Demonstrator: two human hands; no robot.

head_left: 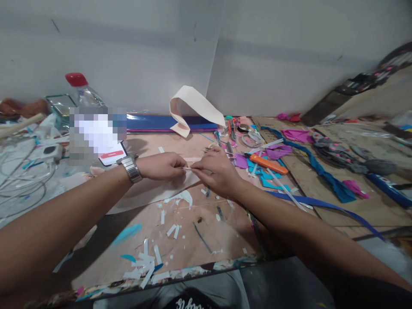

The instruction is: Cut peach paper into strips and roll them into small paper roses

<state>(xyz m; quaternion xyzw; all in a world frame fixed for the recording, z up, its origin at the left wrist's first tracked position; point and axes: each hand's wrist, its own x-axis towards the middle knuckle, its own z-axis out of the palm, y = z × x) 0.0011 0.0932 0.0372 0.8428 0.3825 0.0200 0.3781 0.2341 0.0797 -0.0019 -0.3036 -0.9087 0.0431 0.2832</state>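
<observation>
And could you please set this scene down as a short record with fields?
Left hand: pinching pale material, watch on wrist
Right hand: pinching, apparently the same material, fingertips close to the left hand's
Behind: looped cream strip
To the right: orange-handled tool
To the left: red-capped bottle, lit phone
In front: scattered white scraps

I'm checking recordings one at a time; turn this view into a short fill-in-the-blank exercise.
1. The watch is worn on the ____ wrist.
2. The clear bottle has a ____ cap.
3. The pale sheet lies below the left hand; the right hand is nearer the ____-handled cutter.

Missing words: left; red; orange.
</observation>
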